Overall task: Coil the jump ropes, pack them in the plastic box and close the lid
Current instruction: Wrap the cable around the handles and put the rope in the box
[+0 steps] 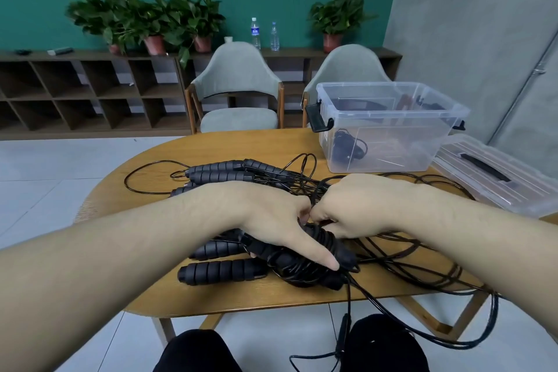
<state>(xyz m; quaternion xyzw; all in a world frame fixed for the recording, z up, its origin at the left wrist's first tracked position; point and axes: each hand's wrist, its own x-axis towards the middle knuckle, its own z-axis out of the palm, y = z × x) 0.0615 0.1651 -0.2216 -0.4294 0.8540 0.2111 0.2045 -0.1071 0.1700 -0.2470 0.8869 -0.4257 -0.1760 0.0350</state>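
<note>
Pinching cord against the wound rope bundle [305, 254], both hands' fingers [323, 257] are risking loops slipping loose if pressure eases

One box [389, 127], one lid [495, 178], two chairs [238, 90].

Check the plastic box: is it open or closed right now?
Open. The plastic box stands on the table with no cover on its rim; its lid lies flat beside it on the right.

An office lounge is showing here — cubby shelving [90, 90] lining the green wall, potted plants [145, 18], padded chairs [237, 87].
</note>
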